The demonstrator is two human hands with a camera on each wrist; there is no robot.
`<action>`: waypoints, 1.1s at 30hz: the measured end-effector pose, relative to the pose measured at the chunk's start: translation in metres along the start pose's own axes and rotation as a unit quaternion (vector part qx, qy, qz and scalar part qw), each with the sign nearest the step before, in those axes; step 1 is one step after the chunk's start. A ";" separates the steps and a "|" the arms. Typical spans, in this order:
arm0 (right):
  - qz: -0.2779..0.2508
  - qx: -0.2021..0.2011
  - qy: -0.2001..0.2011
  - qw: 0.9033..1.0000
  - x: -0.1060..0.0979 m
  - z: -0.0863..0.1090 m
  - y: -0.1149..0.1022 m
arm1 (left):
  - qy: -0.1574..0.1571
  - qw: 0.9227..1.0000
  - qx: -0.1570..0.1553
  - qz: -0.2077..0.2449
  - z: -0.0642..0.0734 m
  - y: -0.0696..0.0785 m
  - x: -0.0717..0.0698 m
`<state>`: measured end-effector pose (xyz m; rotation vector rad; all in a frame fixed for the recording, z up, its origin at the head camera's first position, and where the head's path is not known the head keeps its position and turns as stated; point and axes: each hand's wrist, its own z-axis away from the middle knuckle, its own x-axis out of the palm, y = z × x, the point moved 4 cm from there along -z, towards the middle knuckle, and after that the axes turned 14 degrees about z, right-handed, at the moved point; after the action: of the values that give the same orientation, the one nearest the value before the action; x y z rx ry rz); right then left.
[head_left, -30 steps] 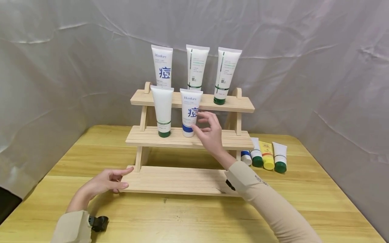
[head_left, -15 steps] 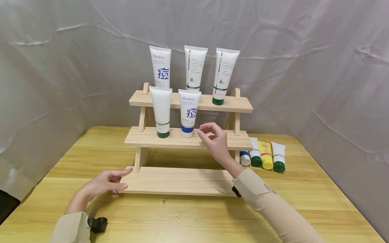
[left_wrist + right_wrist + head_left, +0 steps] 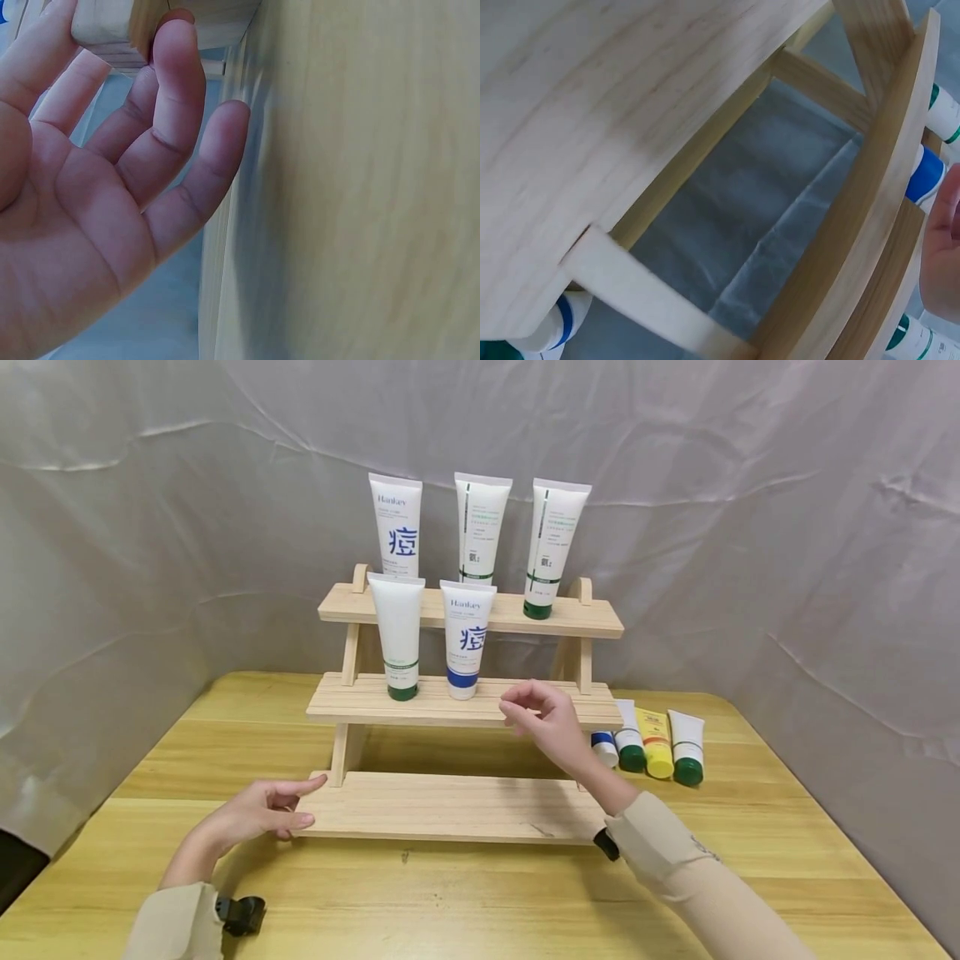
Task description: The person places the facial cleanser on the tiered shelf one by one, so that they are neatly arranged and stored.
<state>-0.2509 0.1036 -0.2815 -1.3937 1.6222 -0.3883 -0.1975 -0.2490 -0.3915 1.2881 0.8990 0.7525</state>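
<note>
A three-tier wooden display stand (image 3: 450, 806) stands on the table. At its lower left corner my left hand (image 3: 251, 814) holds the end of the bottom shelf; the left wrist view shows fingers (image 3: 176, 97) against the wood. My right hand (image 3: 551, 722), fingers loosely bent and holding nothing, hovers in front of the middle shelf's right part. Left of it, on that shelf, stand a white squeeze tube with a blue band (image 3: 462, 643) and a white tube with a green cap (image 3: 401, 635). The top shelf carries a blue-lettered tube (image 3: 397, 522) and two green-trimmed tubes (image 3: 482, 527).
Right of the stand, several tubes lie on the wooden table (image 3: 750, 852), among them a yellow tube (image 3: 655, 743) and a white tube with a green cap (image 3: 687, 746); one blue-banded tube (image 3: 603, 747) is partly hidden behind the stand. A grey cloth (image 3: 675, 543) hangs behind.
My right hand has left the blue-banded tube on the middle shelf and moved right and down toward me. That tube stays upright there. The left hand keeps its place on the stand.
</note>
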 end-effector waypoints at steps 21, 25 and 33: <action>0.009 -0.002 -0.025 1.000 -0.031 0.047 0.020 | -0.018 0.999 0.027 0.010 0.000 0.001 0.000; 0.018 -0.019 -0.029 0.999 -0.038 0.055 0.021 | -0.001 1.000 0.006 0.002 0.000 0.002 0.001; 0.009 -0.025 -0.029 0.999 -0.055 0.073 0.035 | 0.001 1.000 -0.001 -0.012 0.000 0.002 0.000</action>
<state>-0.2179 0.1873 -0.3210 -1.4146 1.6058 -0.2955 -0.1974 -0.2486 -0.3895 1.2730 0.9149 0.7350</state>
